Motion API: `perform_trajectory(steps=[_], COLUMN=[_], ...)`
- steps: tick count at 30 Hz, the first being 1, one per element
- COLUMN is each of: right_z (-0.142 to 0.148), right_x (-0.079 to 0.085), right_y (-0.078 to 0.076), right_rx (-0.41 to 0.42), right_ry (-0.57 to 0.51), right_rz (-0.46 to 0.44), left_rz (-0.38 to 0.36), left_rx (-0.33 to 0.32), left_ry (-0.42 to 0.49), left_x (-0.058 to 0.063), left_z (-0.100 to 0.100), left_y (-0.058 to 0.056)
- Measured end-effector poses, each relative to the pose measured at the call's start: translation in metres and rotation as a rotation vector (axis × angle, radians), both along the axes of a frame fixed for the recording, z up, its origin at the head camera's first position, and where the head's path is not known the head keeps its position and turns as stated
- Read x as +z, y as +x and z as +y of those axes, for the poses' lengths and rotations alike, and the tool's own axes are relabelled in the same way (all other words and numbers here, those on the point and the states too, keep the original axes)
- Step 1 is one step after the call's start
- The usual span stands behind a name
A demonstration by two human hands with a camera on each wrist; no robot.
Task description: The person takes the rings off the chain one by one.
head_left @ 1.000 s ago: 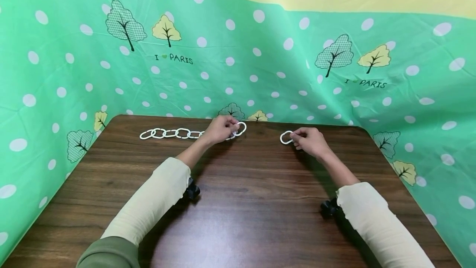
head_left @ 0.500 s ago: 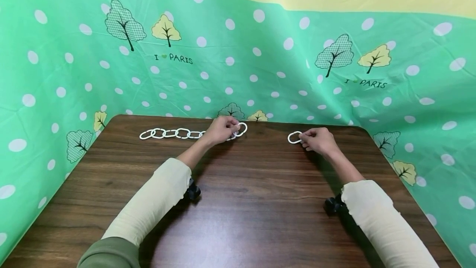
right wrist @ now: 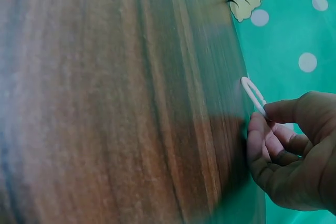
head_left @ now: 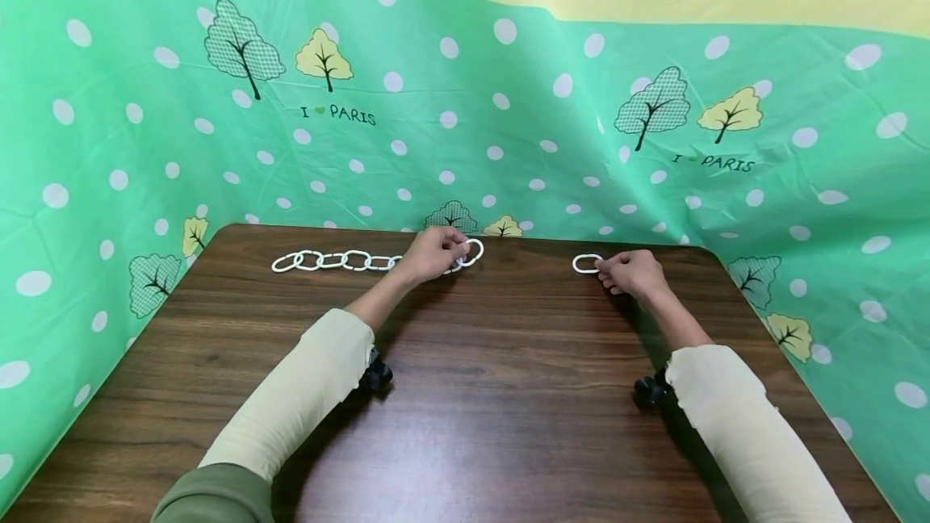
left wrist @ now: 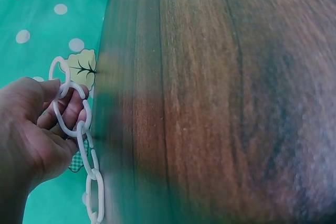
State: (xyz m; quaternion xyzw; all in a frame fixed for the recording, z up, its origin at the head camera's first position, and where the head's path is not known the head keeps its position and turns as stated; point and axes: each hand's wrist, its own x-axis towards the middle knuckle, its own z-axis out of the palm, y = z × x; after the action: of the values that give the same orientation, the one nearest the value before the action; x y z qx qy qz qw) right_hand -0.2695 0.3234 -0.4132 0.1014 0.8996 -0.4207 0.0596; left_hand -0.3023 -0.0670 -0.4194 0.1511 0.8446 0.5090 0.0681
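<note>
A white plastic chain point(head_left: 356, 260) of several oval links stretches along the back of the table, left of centre. My left hand point(head_left: 433, 253) pinches it near its right end, and the end link point(head_left: 474, 252) sticks out past the fingertips. In the left wrist view the thumb and fingers grip the chain point(left wrist: 88, 150) where two links cross, and more links trail down from there. Further right, my right hand point(head_left: 634, 273) pinches a single loose white link point(head_left: 587, 264) by its right end. The right wrist view shows that link point(right wrist: 253, 94) edge-on between thumb and forefinger.
The dark wood-grain table point(head_left: 465, 370) ends at the back against a green dotted cloth point(head_left: 508, 127) with tree prints, which also hangs at both sides. A small black device point(head_left: 376, 374) sits under the left sleeve, another black device point(head_left: 649, 391) under the right.
My right hand has moved to the right with the loose link, widening the distance from the chain; the link has turned to lie more level. The left hand and the chain have hardly moved.
</note>
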Motion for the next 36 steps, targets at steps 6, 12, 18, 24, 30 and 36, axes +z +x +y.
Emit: perform_trajectory(steps=[6, 12, 18, 24, 30, 36], right_z=[0.003, -0.002, -0.009, -0.012, -0.017, -0.012], right_x=[0.001, 0.003, 0.005, 0.005, 0.006, 0.006], right_y=[-0.003, -0.007, -0.01, -0.014, -0.014, -0.013], right_rx=[-0.076, -0.153, -0.154, -0.158, -0.16, -0.105], right_ry=[-0.042, 0.001, 0.123, 0.241, 0.317, 0.256], right_rz=[-0.02, -0.029, -0.047, -0.061, -0.09, -0.09], left_rz=[0.004, 0.023, 0.016, 0.018, 0.002, -0.001], left_rx=[-0.001, 0.007, 0.005, -0.007, -0.014, -0.015], left_ry=[-0.004, -0.022, -0.02, -0.014, -0.022, -0.026], left_x=[-0.001, -0.001, -0.001, 0.0, -0.001, -0.002], left_z=[0.002, 0.002, 0.002, 0.005, 0.006, 0.007], left_y=[-0.001, -0.001, 0.0, 0.0, 0.002, 0.003])
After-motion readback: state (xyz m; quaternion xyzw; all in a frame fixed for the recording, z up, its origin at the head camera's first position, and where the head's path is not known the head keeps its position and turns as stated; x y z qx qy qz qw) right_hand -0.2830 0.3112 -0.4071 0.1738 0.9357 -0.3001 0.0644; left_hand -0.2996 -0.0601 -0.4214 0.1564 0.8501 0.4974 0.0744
